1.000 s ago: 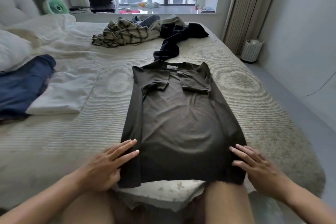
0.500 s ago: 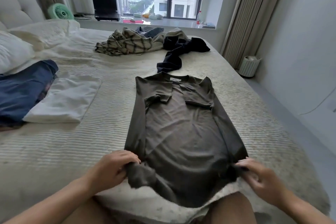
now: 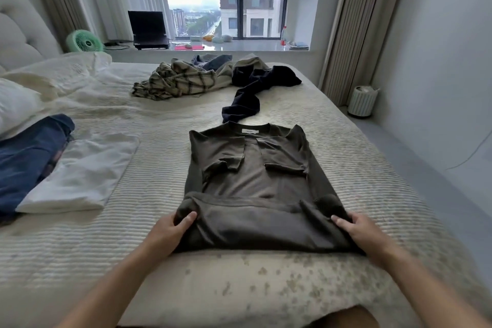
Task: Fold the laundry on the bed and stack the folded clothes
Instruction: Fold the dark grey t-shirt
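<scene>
- A person is folding an olive shirt [image 3: 253, 184] at the near middle of the bed [image 3: 346, 168], sleeves already tucked in across the chest and the collar pointing toward the window.
- The left hand [image 3: 170, 231] is pinching the shirt's near left corner, thumb on top and fingers curled under the turned hem.
- The right hand [image 3: 359, 229] is gripping the near right corner the same way, cloth bunching over its fingers.
- The hem is lying doubled over the lower body of the shirt, so the fold in hand appears to be the lengthwise one, bottom to collar.
- To do it well, both corners are best carried forward level and together, so the hem is landing square with the shoulders rather than skewed.
- Keeping the cloth lightly taut between the hands should be stopping the tucked sleeves from sliding out; smoothing the crease afterwards would be helping.
- A folded white garment [image 3: 80, 178] and a blue one [image 3: 29, 157] are lying side by side to the left, the likely place for stacking.
- A plaid shirt [image 3: 181, 80] and dark trousers [image 3: 255, 90] are waiting unfolded at the far end.
</scene>
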